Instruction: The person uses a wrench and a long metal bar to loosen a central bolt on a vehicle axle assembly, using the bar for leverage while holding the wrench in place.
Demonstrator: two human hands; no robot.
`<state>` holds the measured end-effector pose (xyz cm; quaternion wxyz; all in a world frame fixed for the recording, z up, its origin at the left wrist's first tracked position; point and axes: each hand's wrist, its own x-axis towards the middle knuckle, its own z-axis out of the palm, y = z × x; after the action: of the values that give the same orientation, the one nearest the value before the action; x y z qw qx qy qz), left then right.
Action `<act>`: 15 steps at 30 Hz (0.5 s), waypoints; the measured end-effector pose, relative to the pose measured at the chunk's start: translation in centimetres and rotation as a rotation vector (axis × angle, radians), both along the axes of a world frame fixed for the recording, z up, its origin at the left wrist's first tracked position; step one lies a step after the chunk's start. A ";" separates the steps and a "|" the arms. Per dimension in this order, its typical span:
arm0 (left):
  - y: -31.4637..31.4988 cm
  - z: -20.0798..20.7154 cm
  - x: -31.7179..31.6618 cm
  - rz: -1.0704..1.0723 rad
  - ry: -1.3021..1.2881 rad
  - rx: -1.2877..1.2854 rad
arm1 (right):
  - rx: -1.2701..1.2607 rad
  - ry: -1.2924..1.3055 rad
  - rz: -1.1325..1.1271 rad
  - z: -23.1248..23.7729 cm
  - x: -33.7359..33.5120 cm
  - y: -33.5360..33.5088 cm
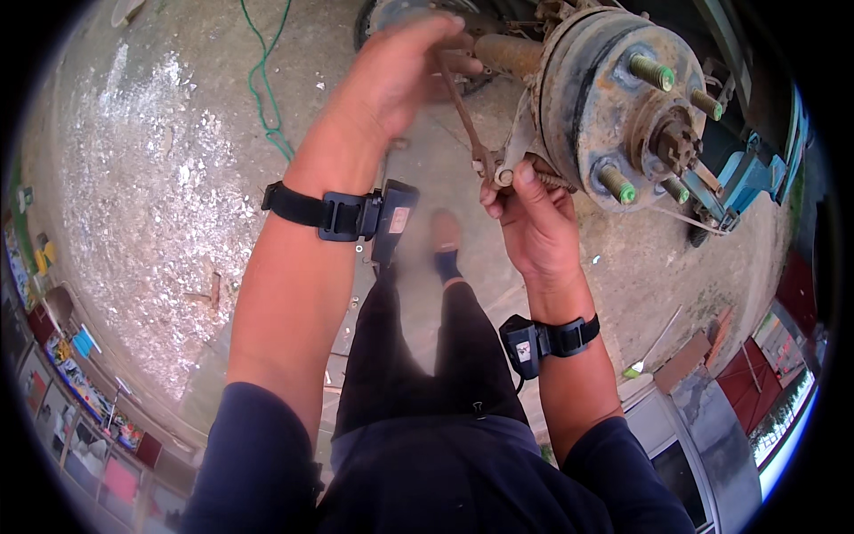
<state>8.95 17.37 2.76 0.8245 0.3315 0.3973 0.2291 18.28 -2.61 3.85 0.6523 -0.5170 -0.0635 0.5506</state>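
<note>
My left hand [400, 76], blurred by motion, is at the upper end of a thin rusty wrench [461, 111], its fingers bent around it. The wrench slants down to a lever end beside the rusty brake drum [578, 98]. There my right hand [541, 214] pinches a bolt [505, 177], thumb on one side and fingertips beneath. A threaded or coiled rod [555, 182] runs from the bolt toward the drum. Several studs with green tips [652, 72] stick out of the hub face. The bolt's far end is hidden by my fingers.
A rusty axle tube [509, 56] extends left from the drum. Blue metal frame parts [752, 173] stand at the right. A green rope [262, 76] lies on the concrete floor [160, 222], which is strewn with pale flakes. A green-tipped brush [636, 367] lies at the lower right.
</note>
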 end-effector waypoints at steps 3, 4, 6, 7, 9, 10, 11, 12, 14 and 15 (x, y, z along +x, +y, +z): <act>1.1 3.9 -0.1 0.064 -0.099 0.325 | 0.000 0.008 -0.001 0.2 -0.2 0.2; 0.7 6.4 0.0 0.046 -0.115 0.287 | -0.007 0.005 0.000 0.0 0.0 0.1; -1.5 11.3 -0.4 0.018 -0.116 0.321 | 0.008 0.015 -0.005 -0.2 0.0 0.2; -2.7 12.5 -0.6 0.003 -0.113 0.381 | 0.016 0.016 -0.020 -0.4 -0.1 0.0; -5.1 12.1 -1.2 -0.021 -0.062 0.697 | 0.027 0.040 -0.036 -0.7 0.0 -0.3; -6.1 12.1 -1.9 -0.016 -0.093 0.757 | 0.031 0.065 -0.034 -0.8 0.2 -0.5; -7.0 11.9 -2.8 -0.012 -0.125 0.817 | 0.034 0.089 -0.033 -0.7 0.3 -0.5; -7.9 11.8 -3.7 -0.038 -0.134 0.903 | 0.020 0.066 -0.044 -0.3 0.2 -0.4; -10.2 11.7 -5.4 -0.111 -0.108 1.035 | -0.001 0.022 -0.060 0.2 -0.2 -0.1; -11.3 11.8 -6.2 -0.164 -0.080 1.077 | -0.075 0.062 -0.018 0.4 0.3 -0.2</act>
<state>2.78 6.04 14.59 0.5676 0.7278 0.1652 0.3476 18.56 -2.76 4.29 0.6391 -0.5241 -0.0179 0.5626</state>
